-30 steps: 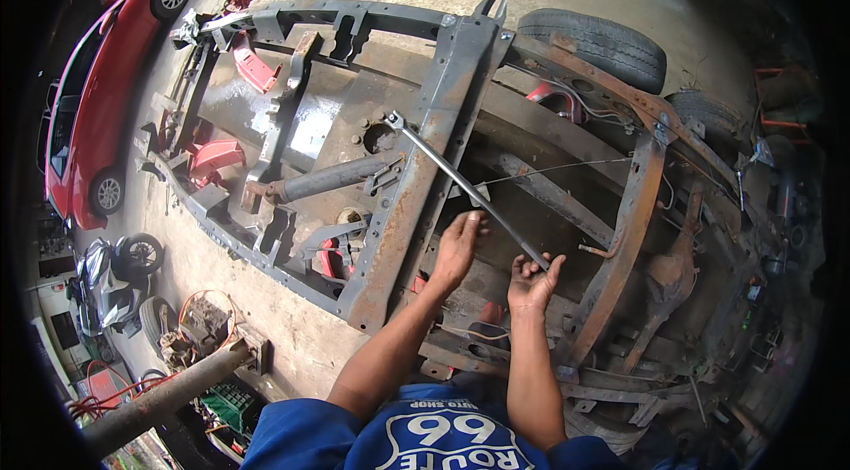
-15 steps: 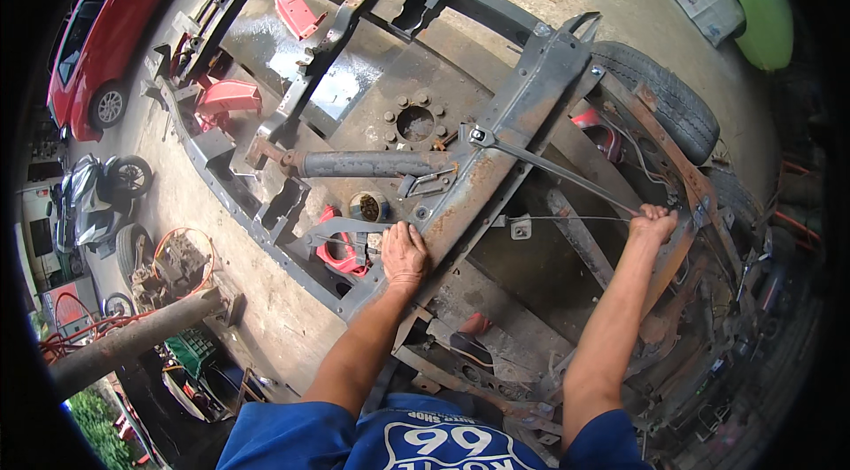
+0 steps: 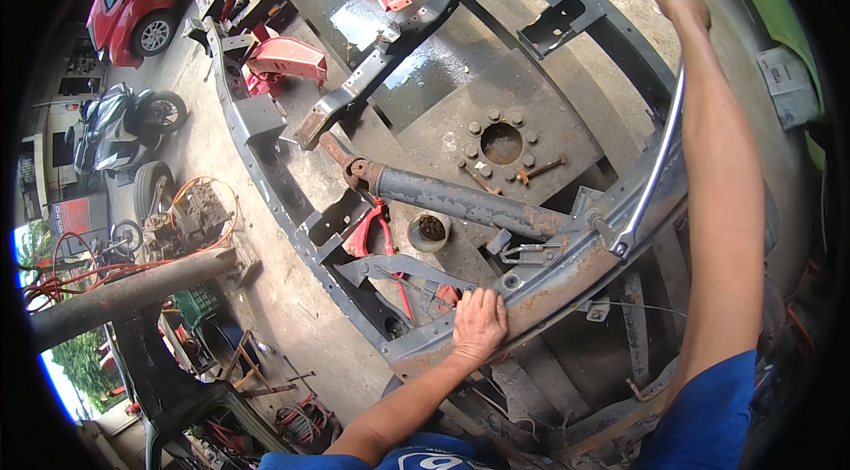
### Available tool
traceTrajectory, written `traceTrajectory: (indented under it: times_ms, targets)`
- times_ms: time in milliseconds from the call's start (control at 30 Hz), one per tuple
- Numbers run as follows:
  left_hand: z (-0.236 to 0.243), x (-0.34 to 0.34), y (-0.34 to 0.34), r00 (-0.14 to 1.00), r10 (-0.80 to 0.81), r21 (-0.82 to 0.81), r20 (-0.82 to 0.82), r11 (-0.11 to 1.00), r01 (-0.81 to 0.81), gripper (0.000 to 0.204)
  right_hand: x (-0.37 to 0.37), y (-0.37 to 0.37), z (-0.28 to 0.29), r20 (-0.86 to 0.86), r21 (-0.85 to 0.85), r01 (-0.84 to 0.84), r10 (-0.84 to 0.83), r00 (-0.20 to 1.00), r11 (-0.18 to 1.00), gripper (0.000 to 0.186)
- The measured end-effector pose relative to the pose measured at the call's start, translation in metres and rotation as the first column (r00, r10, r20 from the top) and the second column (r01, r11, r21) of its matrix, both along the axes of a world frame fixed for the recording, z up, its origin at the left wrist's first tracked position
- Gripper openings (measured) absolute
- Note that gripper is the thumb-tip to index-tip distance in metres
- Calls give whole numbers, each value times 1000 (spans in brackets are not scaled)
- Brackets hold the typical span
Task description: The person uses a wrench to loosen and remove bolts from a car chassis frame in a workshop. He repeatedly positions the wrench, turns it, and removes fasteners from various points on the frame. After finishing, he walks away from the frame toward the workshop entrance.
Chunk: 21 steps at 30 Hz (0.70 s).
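Observation:
A long chrome breaker bar (image 3: 660, 150) has its head on a bolt (image 3: 606, 231) in the dark, rust-patched crossmember (image 3: 567, 268) of a vehicle frame. At the far right, my right hand (image 3: 683, 6) is closed in a fist on the bar's far end; my forearm hides part of the handle. My left hand (image 3: 481, 325) rests on the crossmember, its fingers curled over the far edge. Just beyond it lies a curved grey bracket (image 3: 407, 268). The worn drive shaft (image 3: 469, 197) runs leftward from the crossmember.
Beyond the shaft is a steel plate with a ring of bolts (image 3: 501, 144). A small can (image 3: 428, 232) and a red part (image 3: 365, 235) lie inside the frame. Frame rails (image 3: 257, 160) surround this. A red car (image 3: 142, 1), a motorcycle (image 3: 124, 125) and a thick pipe (image 3: 133, 291) are at left.
My right hand has swung from the lower right to the far right, turning the breaker bar with it. My left hand stays on the crossmember. The whole view has shifted.

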<state>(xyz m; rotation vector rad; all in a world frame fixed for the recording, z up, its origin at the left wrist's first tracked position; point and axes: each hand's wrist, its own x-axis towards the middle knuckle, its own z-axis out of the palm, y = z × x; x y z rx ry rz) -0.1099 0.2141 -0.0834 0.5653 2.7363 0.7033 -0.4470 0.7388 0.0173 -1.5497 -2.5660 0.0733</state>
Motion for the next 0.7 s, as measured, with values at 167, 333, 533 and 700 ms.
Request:
traceTrajectory:
  times_ms: [167, 333, 533, 700]
  targets:
    - [4, -5, -3, 999, -6, 7, 53, 1000, 6, 14, -86, -296, -36, -118, 26, -711, 708, 696, 703, 26]
    - [8, 1, -10, 996, 52, 184, 70, 981, -64, 17, 61, -529, -41, -315, -116, -920, 864, 392, 375, 18]
    - [-17, 15, -16, 996, 3, 156, -93, 988, 12, 15, 268, -591, -11, -437, -195, -980, 892, 115, 30, 13]
    - [-8, 106, -118, 945, -18, 9, -325, 1000, 22, 34, 432, -580, 12, -475, -10, -981, 863, 174, 192, 22]
